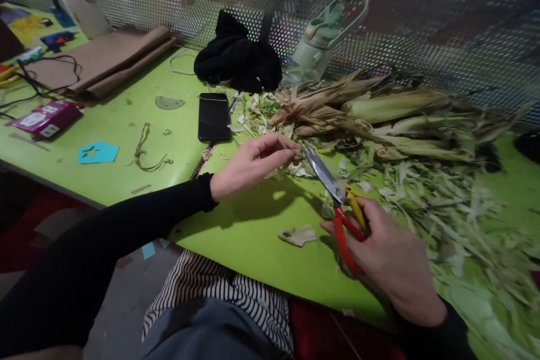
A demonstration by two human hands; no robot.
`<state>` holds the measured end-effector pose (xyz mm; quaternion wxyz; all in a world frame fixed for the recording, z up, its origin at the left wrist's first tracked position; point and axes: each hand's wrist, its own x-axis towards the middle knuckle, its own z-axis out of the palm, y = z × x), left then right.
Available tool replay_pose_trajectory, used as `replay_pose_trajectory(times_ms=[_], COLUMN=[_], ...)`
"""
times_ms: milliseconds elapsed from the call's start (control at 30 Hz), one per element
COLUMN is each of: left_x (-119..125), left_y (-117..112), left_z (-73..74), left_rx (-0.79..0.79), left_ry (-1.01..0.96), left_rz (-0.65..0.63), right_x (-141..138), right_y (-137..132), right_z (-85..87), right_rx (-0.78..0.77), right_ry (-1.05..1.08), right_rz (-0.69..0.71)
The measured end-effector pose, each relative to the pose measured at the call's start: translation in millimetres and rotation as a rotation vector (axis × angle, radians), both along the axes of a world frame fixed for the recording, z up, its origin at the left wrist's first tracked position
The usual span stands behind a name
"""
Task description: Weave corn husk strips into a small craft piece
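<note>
Left grip (255, 162) pinches a small pale scrap (292, 145) just beside the tips of the scissors (325, 176) (red and yellow handles), which the right grip (392, 256) clasps above the green table (248, 236).

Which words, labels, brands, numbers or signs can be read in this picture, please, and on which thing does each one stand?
No words, labels, brands or numbers can be read.
Blue paper piece: a star shape, no readable lettering.
Purple box: any print is too small or blurred.
Green half-round piece: any marks are too faint.
Scissors: no legible lettering.
Phone: dark screen, no visible text.
</note>
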<state>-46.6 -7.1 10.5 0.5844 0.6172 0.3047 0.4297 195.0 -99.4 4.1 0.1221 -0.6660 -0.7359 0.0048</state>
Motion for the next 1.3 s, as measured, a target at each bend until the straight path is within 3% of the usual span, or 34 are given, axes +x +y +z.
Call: replay_pose_trajectory(times_ms=[167,300,433,767,967,1300], left_x=[-3,-4,-6,-9,-13,-10], left_y=[6,9,9,9,10,11], left_z=[-2.7,-3.9,-0.8,5.7,9.3,8.7], left_rx=[-0.003,-0.043,-0.022,0.101,0.273,0.265], left_ry=[0.050,-0.026,-0.050,0.197,0.477,0.553], left_rz=[-0.080,-0.100,-0.097,-0.141,-0.063,-0.080], right_x=[8,14,12,23,35,41], right_y=[1,4,7,8,8,3], right_z=[-1.1,2.6,9.1,9.8,3.1,3.7], right_rx=[-0.073,-0.212,-0.235,-0.351,-0.264,-0.045], right_ry=[0.011,0.092,0.138,0.049,-0.077,-0.203], right_rz=[0.004,-0.008,-0.049,-0.029,0.001,0.206])
